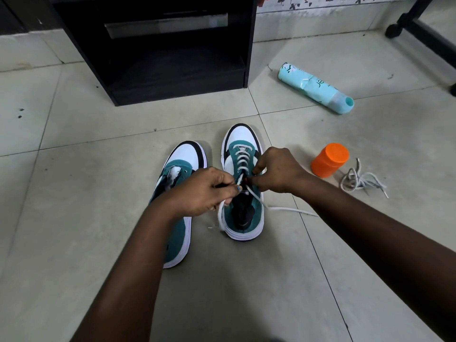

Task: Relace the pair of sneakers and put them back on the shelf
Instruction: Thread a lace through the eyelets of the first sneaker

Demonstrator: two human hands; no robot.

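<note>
Head view puts us partway through: the right sneaker is laced nearly to its top eyelets, our left hand and right hand each pinching its white lace with curled fingers. Just left of it the other sneaker is unlaced; a loose lace lies well right. Beyond, the black shelf looks empty; the orange jar and teal bottle hide their contents.

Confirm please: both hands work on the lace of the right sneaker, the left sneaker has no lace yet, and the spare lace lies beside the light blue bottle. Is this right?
One detail is wrong. In the head view the spare lace lies beside the orange jar, not the light blue bottle, which lies apart, nearer the black shelf. The rest holds: left hand and right hand pinch the lace on the right sneaker; the left sneaker is unlaced.
</note>
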